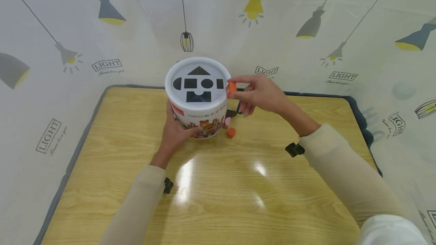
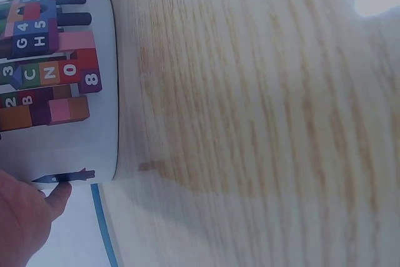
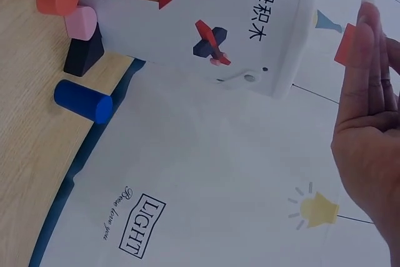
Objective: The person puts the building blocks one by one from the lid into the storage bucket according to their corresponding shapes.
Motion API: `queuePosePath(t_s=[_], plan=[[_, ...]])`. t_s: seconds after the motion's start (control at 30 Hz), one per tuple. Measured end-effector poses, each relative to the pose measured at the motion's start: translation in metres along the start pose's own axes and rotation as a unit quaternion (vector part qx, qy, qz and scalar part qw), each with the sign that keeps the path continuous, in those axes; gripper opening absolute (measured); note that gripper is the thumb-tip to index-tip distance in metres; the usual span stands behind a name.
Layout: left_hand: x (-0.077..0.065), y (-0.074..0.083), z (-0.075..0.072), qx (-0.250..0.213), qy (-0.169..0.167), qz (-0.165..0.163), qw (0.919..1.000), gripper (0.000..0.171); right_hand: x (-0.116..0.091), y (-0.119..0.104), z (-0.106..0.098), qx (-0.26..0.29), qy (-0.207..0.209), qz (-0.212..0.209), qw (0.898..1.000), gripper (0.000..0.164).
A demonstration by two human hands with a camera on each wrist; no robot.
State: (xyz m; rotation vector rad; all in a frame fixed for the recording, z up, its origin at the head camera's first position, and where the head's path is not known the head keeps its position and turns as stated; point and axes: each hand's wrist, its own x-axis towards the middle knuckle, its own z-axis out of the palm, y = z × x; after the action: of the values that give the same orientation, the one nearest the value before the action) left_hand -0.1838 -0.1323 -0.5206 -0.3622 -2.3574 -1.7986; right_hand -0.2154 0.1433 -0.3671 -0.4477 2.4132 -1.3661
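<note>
**Orange block pinched just beside tub lid, left hand on tub**

Remote feed, quick log. I've got a small orange flat-sided block [image 1: 232, 87], material unclear, at 3 o'clock of the lid's rim in head view; right wrist view shows a gap between them. Right hand [image 1: 262, 93] pinches it between thumb and index finger, parted only by the block.

At its 9 o'clock: white round plastic tub [image 1: 204, 114], upright, printed with block pictures. Its white lid [image 1: 170, 93] bears black shapes: triangle at 12, half-round at 9, rectangle at 3, arch at 6, square and circle mid. Left hand [image 1: 175, 131] grips the tub at 8 o'clock, spread wide, thumb across the front; I can't see its far fingers.

Tub's 4 to 5 o'clock, on the wood-grain table [image 1: 218, 207]: orange cylinder [image 1: 231, 132], pink block [image 3: 80, 23], dark wedge-like block [image 3: 84, 56]. Blue cylinder [image 3: 83, 101] lies near the dark one.

Outermost, 12 o'clock: white lamp-print backdrop [image 1: 218, 14].
</note>
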Motion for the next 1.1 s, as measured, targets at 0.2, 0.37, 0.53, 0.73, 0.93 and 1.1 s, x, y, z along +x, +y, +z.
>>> queuePosePath(t_s=[0.2,0.37,0.53,0.73,0.93,1.1], plan=[[0.001,-0.002,0.0,-0.006,-0.002,0.002,1.0,0.132,0.011,0.003,-0.01,0.002,0.022,-0.003,1.0,0.054],[0.001,-0.003,0.0,-0.009,0.0,0.004,1.0,0.132,0.019,0.009,-0.014,0.021,0.027,-0.002,0.999,0.055],[0.001,-0.004,0.0,-0.008,0.0,0.002,1.0,0.131,0.027,0.014,-0.013,0.023,0.023,-0.004,0.999,0.053],[0.0,-0.002,-0.001,-0.001,-0.002,-0.005,1.0,0.13,0.034,0.014,-0.012,0.006,0.016,-0.005,1.0,0.053],[-0.002,0.0,-0.001,0.005,0.002,-0.022,0.9997,0.13,0.041,0.011,-0.013,0.0,0.013,-0.001,1.0,0.054],[-0.002,0.0,-0.002,0.01,0.002,-0.024,0.9997,0.132,0.046,0.013,-0.009,0.006,0.011,0.008,1.0,0.053]])
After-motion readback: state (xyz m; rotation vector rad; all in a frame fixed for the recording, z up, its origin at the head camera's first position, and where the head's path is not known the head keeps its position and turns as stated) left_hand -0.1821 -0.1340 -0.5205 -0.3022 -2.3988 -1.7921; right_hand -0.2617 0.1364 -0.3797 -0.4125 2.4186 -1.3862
